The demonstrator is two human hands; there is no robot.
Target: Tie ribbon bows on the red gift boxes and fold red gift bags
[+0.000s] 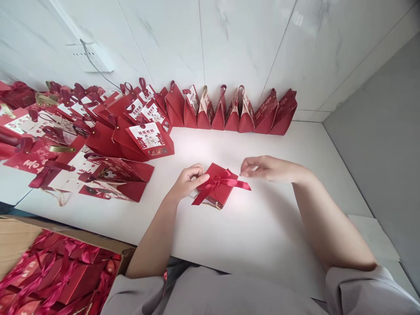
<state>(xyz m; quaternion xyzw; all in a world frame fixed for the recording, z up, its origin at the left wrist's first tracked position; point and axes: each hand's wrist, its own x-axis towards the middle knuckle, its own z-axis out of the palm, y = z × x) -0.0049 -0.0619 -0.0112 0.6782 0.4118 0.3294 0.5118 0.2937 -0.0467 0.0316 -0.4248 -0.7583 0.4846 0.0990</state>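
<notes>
A small red gift box point(213, 167) lies on the white table in front of me, with a red satin ribbon point(226, 180) tied in a bow on its top. A twisted cream cord point(210, 204) shows along its near edge. My left hand point(190, 180) is at the box's left side, thumb and forefinger pinching the left part of the bow. To the right of the box hovers my right hand point(262, 168), slightly blurred. Its fingers are loosely curled and apart, close to the bow's right loop, with nothing visible in them.
Red gift bags with loop handles stand in a row point(218, 116) against the tiled wall. Many more crowd the left side point(131, 151). An open cardboard box point(126, 253) of ribboned red boxes point(75, 278) sits at the lower left. A grey panel point(377, 113) borders the right.
</notes>
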